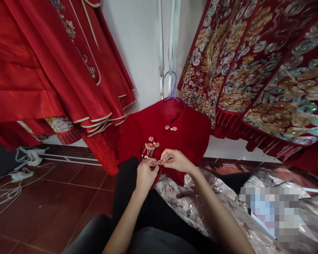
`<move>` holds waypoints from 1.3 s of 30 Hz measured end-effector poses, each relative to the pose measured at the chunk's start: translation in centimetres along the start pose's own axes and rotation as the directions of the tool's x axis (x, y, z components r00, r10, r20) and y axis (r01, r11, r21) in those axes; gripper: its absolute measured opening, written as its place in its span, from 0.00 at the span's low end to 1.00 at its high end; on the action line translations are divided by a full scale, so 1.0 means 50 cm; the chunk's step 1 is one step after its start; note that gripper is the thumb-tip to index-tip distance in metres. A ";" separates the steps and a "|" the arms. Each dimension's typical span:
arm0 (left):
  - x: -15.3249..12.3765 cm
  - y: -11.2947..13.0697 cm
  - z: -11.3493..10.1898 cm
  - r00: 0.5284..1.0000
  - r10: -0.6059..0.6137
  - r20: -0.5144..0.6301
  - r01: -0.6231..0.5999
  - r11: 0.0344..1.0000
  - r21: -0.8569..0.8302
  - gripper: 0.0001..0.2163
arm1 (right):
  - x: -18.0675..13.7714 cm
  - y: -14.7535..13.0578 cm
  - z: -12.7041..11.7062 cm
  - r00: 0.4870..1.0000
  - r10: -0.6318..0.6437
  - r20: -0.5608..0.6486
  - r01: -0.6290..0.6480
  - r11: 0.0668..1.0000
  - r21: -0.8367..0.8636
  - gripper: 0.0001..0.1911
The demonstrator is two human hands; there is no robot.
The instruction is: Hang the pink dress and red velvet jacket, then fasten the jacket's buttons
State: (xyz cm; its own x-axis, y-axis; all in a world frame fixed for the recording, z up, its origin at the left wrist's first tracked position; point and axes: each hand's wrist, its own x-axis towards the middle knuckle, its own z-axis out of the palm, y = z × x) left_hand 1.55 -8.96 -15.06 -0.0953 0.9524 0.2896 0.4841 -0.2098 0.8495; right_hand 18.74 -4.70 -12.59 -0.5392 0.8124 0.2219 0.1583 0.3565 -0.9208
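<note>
the red jacket [194,141] hangs on a purple hanger [172,94] against a pale metal upright [172,42], its lower edge reaching the person's dark trousers [124,183], which probably leaves both hands free for close work. the left hand [147,173] and right hand [175,160] meet near that edge, fingers pinching opposite sides of a small beaded clasp [159,162], seemingly to keep its parts from slipping; the fan-shaped ornament [150,145] sits just above the left hand, the upper clasp [171,128] near the collar.
</note>
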 end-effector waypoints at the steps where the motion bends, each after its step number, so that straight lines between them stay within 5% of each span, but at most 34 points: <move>1: 0.001 0.000 -0.001 0.999 -0.033 -0.001 0.033 0.999 -0.022 0.06 | 0.001 0.002 0.003 1.000 -0.006 -0.014 0.006 1.000 -0.001 0.07; 20: 0.009 -0.024 -0.004 0.992 -0.116 0.046 0.124 0.951 -0.282 0.07 | 0.007 0.019 0.025 0.993 -0.070 -0.098 0.051 0.982 -0.184 0.06; 30: 0.012 -0.028 -0.005 0.988 -0.076 0.133 0.106 0.965 -0.239 0.07 | 0.002 0.002 0.019 0.996 -0.049 -0.075 0.026 0.958 -0.287 0.07; 34: 0.006 -0.009 -0.013 0.993 -0.081 0.082 0.094 0.982 -0.166 0.14 | -0.010 -0.008 -0.021 0.990 0.019 -0.143 -0.055 0.967 -0.248 0.10; 39: -0.001 0.018 -0.014 0.996 -0.046 0.073 0.045 0.999 0.018 0.10 | -0.032 -0.015 -0.073 0.969 0.047 -0.243 -0.131 0.930 -0.344 0.09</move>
State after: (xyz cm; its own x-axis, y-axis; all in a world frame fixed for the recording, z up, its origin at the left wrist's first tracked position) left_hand 1.36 -9.35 -13.98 -0.0535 0.9747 0.2171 0.4945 -0.1630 0.8538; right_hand 22.48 -4.58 -11.08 -0.3144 0.9160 0.2493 0.5028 0.3834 -0.7747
